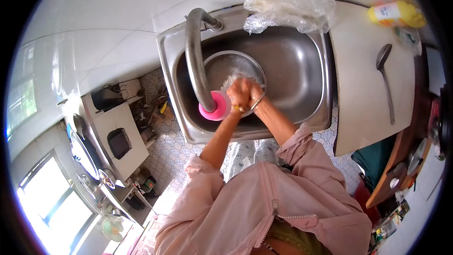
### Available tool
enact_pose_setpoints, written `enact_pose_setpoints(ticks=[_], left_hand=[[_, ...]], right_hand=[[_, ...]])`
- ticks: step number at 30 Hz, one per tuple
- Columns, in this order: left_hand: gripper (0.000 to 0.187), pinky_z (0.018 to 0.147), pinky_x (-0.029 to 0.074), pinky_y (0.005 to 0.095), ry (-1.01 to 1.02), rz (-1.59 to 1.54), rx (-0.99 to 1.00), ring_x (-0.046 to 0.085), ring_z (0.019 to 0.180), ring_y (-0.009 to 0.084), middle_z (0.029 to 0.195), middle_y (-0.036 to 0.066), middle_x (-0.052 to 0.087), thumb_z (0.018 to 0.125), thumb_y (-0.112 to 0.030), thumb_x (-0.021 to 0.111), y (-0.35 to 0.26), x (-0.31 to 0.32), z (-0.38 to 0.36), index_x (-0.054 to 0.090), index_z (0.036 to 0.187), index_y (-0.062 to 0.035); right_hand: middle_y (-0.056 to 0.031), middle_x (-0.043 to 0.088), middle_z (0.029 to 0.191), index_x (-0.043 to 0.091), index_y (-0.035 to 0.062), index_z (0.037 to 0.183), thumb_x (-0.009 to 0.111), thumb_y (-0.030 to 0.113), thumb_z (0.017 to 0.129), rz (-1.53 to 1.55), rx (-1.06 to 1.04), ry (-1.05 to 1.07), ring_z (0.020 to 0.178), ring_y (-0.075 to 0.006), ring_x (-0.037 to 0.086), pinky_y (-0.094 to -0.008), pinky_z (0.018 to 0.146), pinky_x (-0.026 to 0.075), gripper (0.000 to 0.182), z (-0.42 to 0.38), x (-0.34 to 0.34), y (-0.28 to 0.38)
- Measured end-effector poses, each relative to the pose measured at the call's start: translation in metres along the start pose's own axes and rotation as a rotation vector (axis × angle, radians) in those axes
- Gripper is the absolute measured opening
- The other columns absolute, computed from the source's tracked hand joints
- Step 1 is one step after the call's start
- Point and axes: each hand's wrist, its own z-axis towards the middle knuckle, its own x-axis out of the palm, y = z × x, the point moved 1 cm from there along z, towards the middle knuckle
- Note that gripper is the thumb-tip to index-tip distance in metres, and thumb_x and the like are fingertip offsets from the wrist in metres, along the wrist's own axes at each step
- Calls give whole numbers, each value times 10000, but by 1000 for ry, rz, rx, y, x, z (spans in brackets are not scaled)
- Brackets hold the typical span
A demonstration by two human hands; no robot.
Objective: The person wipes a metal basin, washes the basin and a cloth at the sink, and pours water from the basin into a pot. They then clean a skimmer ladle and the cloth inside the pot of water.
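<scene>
Both hands are close together over a round metal bowl [218, 64] in the left part of the steel sink [292, 61]. My left hand [239, 93] has its fingers curled, pressed against my right hand; a yellow band circles that wrist. My right hand [255, 91] lies beside it, with a silver bangle at the wrist. Splashing water and something pale show in the bowl just beyond the fingers. What the hands hold, if anything, is hidden. A curved metal faucet [194, 52] ends in a pink attachment [218, 106], close to the hands on the left.
Crumpled clear plastic [292, 9] lies on the sink's back rim. On the pale counter [358, 85] at right are a metal ladle [386, 75] and a yellow bottle [396, 14]. A shelf unit [120, 141] stands at left, and a wooden board [394, 170] at lower right.
</scene>
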Motion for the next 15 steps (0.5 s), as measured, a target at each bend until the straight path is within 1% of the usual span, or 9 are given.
enact_pose_setpoints(ticks=[3,5,6,8,9,10,11,14,15], left_hand=[[172,553,422,284,3,-321,-223,526,610,204,720,106,553,805,-198,549,24,-22,36,535,872,-41],[228,544,401,259,106,444,20,487,604,147,755,52,543,794,-209,578,60,-20,62,505,944,-55],[228,544,401,259,107,449,20,487,604,147,755,52,543,794,-209,578,74,-17,65,505,944,-55],[238,580,409,279,-234,-142,-60,492,625,139,743,57,540,806,-243,552,112,-12,64,501,948,-59],[241,589,410,287,-183,-357,-196,497,638,148,750,65,543,807,-246,547,115,-16,51,504,947,-56],[244,598,411,294,-115,-476,-300,502,652,156,757,74,546,807,-249,542,118,-23,32,506,947,-52],[248,607,412,302,-71,-569,-377,507,665,164,764,82,549,808,-252,537,124,-29,14,509,946,-48],[261,634,416,324,-20,-663,-450,522,706,189,784,107,557,810,-261,522,133,-33,-9,516,944,-37],[266,643,417,332,-11,-672,-463,527,719,197,791,115,560,811,-264,517,133,-36,-12,518,943,-33]], right_hand=[[-70,576,837,525,62,929,431,272,845,-52,-47,-65,712,-194,568,-329,615,479,245,-8,-3,-10],[-60,548,842,501,79,948,466,209,819,-168,-108,-145,681,-192,548,-330,533,465,186,-11,-5,-11],[-64,545,862,488,97,971,508,236,799,-175,-90,-146,715,-191,553,-334,552,471,222,-6,-13,-10],[-70,534,903,463,108,1009,521,255,793,-168,-46,-155,733,-202,557,-334,569,477,267,-17,-9,3],[-76,523,945,439,119,1047,535,274,786,-168,-9,-167,752,-212,561,-335,587,482,318,-22,-4,13],[-101,424,1179,341,164,1211,538,273,812,-171,-4,-207,1020,-314,478,-441,725,457,458,-26,-3,18],[-101,424,1179,341,164,1211,538,273,812,-172,-5,-207,1020,-314,478,-441,725,457,458,-27,-5,17],[-86,109,1394,2,264,1353,560,292,791,-458,-49,-321,1214,-357,214,-561,865,313,793,-28,-15,9],[-86,109,1394,2,264,1353,560,292,791,-461,-49,-323,1214,-357,214,-561,865,313,793,-26,-20,4]])
